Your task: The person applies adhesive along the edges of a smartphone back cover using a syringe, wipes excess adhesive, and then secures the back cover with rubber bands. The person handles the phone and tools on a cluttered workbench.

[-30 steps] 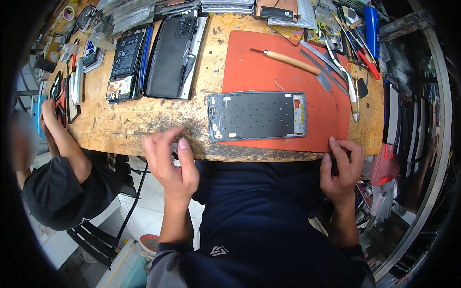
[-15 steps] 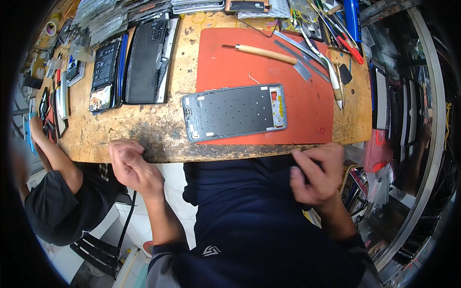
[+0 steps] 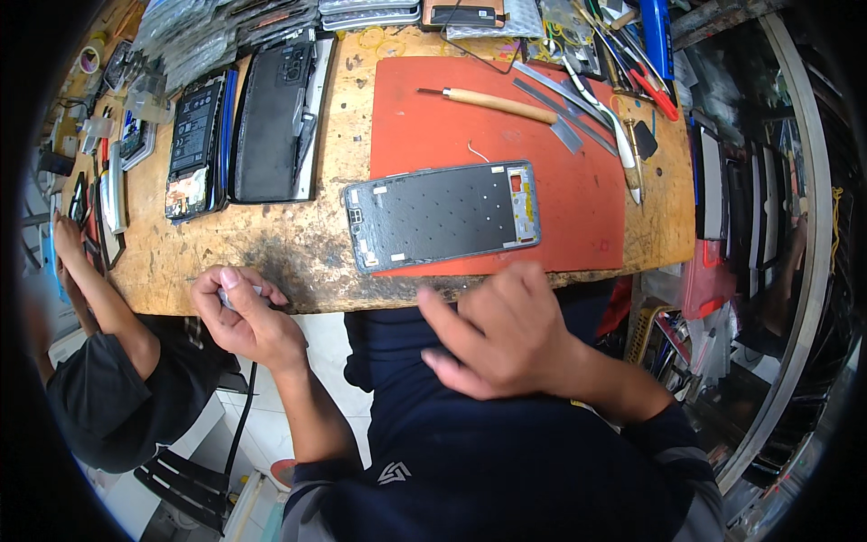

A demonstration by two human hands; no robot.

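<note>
A phone frame (image 3: 433, 217), with a black plate, small white tabs and a row of holes, lies flat and slightly tilted on the red mat (image 3: 578, 208). My left hand (image 3: 248, 316) is at the bench's front edge, left of the frame. Its fingers curl around a small pale grey thing (image 3: 233, 296), mostly hidden and too small to name. Below the frame's near edge, apart from it, is my right hand (image 3: 501, 334). Thumb and forefinger stretch out apart toward the left, somewhat blurred, with nothing visible between them.
A wooden-handled tool (image 3: 501, 106), metal blades (image 3: 569, 134) and a white-handled tool (image 3: 614, 122) lie on the mat's far side. Opened phones (image 3: 194, 135) and a black phone back (image 3: 266, 126) stand left. Another person (image 3: 108, 361) sits at the far left.
My right hand has swung left, from the bench's right corner to below the phone frame. My left hand has turned, and the small grey thing now shows in it.
</note>
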